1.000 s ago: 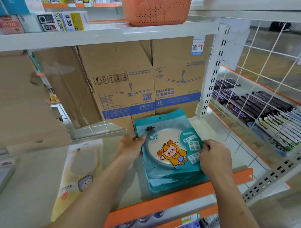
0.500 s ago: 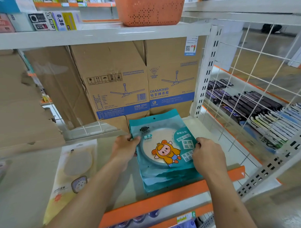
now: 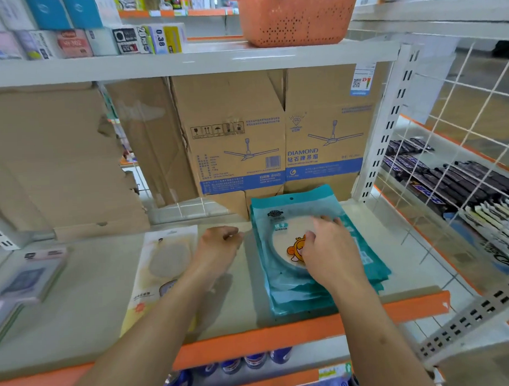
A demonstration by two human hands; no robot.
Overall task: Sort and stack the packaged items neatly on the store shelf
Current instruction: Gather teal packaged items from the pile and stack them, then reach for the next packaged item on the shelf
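A stack of teal mirror packets [image 3: 282, 290] lies flat at the right of the grey shelf [image 3: 87, 322], its top packet showing a round mirror and an orange cartoon figure. My right hand [image 3: 327, 251] rests on top of the stack with fingers spread over the mirror. My left hand [image 3: 219, 246] hovers just left of the stack, fingers loosely curled and holding nothing, apart from the packets. A single yellow-and-clear packet [image 3: 161, 271] lies flat to the left of my left arm.
Ceiling-fan cartons [image 3: 277, 140] stand behind the stack. Blurred flat packs [image 3: 28, 278] lie at the far left. A white wire grid [image 3: 459, 145] fences off snack bars on the right. An orange basket [image 3: 296, 15] sits on the shelf above. The shelf's orange front lip [image 3: 281, 339] runs below.
Both hands have let go of the stack's sides. My right hand has moved onto the top of the stack, and my left hand has drawn away to the left.
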